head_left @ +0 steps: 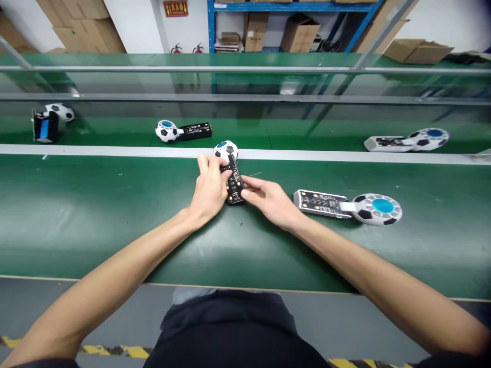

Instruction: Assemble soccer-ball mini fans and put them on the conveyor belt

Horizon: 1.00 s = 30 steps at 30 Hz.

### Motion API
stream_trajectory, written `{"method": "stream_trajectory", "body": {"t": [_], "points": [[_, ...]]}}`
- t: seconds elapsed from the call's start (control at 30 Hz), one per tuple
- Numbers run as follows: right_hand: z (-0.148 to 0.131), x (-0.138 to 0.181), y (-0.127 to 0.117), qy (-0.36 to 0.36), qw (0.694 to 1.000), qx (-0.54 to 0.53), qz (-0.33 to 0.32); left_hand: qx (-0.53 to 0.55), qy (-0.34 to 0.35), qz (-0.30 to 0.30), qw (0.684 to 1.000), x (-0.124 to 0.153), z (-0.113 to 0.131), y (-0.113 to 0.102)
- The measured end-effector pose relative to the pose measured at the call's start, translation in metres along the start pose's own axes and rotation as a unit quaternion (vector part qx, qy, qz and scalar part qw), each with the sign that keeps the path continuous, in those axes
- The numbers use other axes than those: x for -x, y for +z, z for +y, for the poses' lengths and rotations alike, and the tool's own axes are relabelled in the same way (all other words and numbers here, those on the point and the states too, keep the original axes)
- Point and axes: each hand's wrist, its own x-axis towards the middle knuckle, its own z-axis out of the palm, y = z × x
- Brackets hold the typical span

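Note:
Both my hands meet over a black circuit board lying on the green belt. A football-patterned round shell is joined to the board's far end. My left hand curls over the board's left side, thumb and fingers pinching it near the shell. On the board's near right corner, my right hand grips with thumb and forefinger. Just right of my right hand lies a second unit, a grey board with a flat football disc with a blue centre.
On the far belt lie a football shell with a black board, a white board with a disc, and a ball beside a black and blue box. A grey rail divides the belts. Cardboard boxes and blue shelving stand behind.

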Motion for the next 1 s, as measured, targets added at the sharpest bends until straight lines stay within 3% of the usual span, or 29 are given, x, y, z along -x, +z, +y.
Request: {"method": "stream_trajectory", "body": {"t": [0.1, 0.3, 0.53, 0.77, 1.0], "points": [[-0.004, 0.001, -0.003, 0.007, 0.999, 0.009, -0.033, -0.012, -0.007, -0.019, 1.000, 0.000, 0.002, -0.001], [0.008, -0.001, 0.002, -0.012, 0.998, -0.002, 0.061, -0.024, 0.007, -0.014, 1.000, 0.002, -0.002, -0.003], [0.012, -0.004, 0.011, -0.056, 0.990, -0.011, 0.127, -0.013, 0.016, 0.005, 1.000, 0.000, -0.001, -0.004], [0.014, -0.011, 0.010, -0.046, 0.984, -0.118, 0.124, -0.005, 0.031, 0.020, 0.999, -0.002, -0.006, -0.004], [0.007, -0.018, 0.008, 0.036, 0.975, -0.203, 0.087, 0.002, 0.042, 0.059, 0.997, -0.006, -0.015, 0.000]]}}
